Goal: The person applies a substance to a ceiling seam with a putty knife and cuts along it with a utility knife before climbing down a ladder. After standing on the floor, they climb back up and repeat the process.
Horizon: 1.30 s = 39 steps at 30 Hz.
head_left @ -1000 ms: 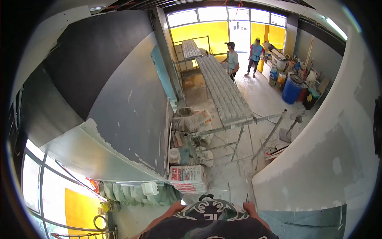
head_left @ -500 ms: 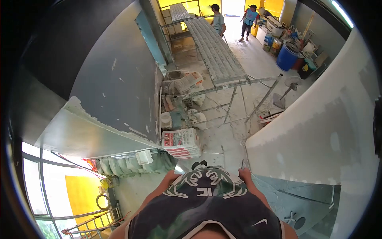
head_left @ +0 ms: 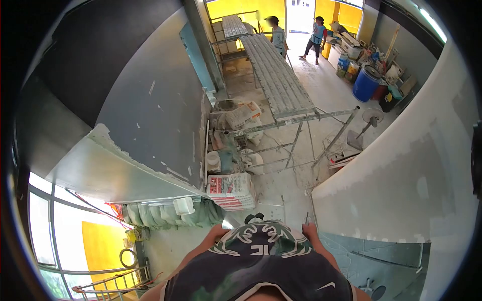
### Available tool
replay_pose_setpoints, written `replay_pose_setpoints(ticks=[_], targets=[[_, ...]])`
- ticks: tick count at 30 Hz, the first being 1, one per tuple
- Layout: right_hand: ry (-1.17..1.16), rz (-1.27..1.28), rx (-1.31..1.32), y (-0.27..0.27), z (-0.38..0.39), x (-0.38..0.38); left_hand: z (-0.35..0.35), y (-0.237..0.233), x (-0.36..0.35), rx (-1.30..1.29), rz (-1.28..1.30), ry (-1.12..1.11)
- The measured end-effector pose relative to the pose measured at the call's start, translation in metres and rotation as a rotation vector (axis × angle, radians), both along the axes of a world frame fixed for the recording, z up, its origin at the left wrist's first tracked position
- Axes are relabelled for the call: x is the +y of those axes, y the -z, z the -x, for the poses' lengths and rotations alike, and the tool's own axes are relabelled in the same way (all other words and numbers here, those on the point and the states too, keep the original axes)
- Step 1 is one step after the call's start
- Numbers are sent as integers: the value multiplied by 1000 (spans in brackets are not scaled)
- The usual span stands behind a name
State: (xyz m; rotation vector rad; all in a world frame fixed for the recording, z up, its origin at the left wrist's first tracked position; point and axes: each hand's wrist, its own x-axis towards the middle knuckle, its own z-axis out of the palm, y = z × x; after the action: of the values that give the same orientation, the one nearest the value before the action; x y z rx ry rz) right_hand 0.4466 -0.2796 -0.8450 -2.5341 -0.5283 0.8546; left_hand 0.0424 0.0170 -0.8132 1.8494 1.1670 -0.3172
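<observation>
At the lower centre, beside the dark patterned shirt point(head_left: 261, 266), both hands are held low and apart. My left hand point(head_left: 219, 232) is closed on a flat, shiny metal tool point(head_left: 229, 222), only partly visible next to the shirt. On the other side, my right hand point(head_left: 310, 230) has its fingers closed around a thin upright tool point(head_left: 307, 217), whose lower part is hidden. Ahead of my left hand lies a stack of red-and-white bags point(head_left: 232, 191).
A scaffold with a ribbed plank point(head_left: 278, 75) stands ahead. Buckets point(head_left: 213, 161) and bags line its left. Two people point(head_left: 277, 36) point(head_left: 316, 40) are at the back. A standing fan point(head_left: 371, 118), a blue barrel point(head_left: 366, 83) and a curved white wall point(head_left: 381, 175) are on the right.
The view has tilted slightly, so the scaffold and bags appear lower. The person at the back right has turned and shifted their legs. Both hands keep their tools.
</observation>
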Motion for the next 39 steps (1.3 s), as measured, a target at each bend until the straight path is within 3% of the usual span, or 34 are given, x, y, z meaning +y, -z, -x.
replay_pose_setpoints(ticks=[3,6,18,22,23,25,26,32,35,39], targets=[[64,2,150,-38,5,4,-1,6,0,43,29,-3],[47,7,46,-17,4,-3,-5,-8,-5,37,7,12],[84,29,22,-12,5,-5,12,46,-1,-45,-35,10],[35,52,37,-9,3,-2,15,90,4,-83,-109,56],[28,51,47,-8,4,-5,19,111,10,-204,-47,40],[29,47,37,-17,6,-3,1,17,7,1,54,13],[33,64,47,-15,6,-5,-8,-7,4,-19,71,-25],[13,49,3,11,0,-8,-4,9,2,-43,-33,18],[2,58,20,2,3,-8,-3,14,1,89,-41,17],[31,42,20,-8,3,-5,-3,15,3,-33,72,-45]])
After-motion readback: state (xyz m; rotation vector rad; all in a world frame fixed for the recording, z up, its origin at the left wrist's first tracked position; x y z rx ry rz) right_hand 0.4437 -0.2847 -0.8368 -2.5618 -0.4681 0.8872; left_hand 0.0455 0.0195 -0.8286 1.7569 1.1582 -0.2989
